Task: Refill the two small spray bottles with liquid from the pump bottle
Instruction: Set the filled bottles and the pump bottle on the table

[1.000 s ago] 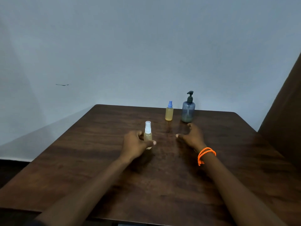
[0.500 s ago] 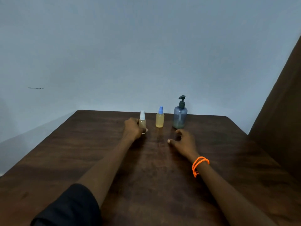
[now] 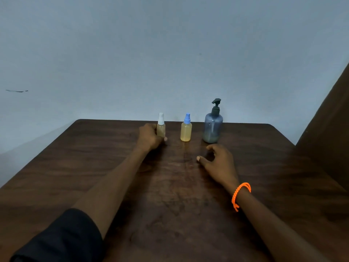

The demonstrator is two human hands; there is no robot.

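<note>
A pale wall (image 3: 170, 53) stands behind a dark wooden desk (image 3: 75, 176) that fills the lower part of the view. Three upright containers stand in a row near the desk's far edge. The pump bottle (image 3: 213, 127), bluish-grey with a dark pump head, stands at the right end; a low layer of liquid shows at its base. The blue-capped spray bottle (image 3: 186, 130) stands in the middle, apart from both neighbours, holding yellowish liquid. The white-capped spray bottle (image 3: 161, 127) stands at the left end, its base on the desk. The left hand (image 3: 150, 137) has its fingers curled round the body of that bottle. The right hand (image 3: 217, 161) rests on the desk just in front of the pump bottle, fingers loosely bent, holding nothing. An orange bracelet (image 3: 240, 194) circles the right wrist. A dark sleeve (image 3: 62, 237) covers the left upper arm.
</note>
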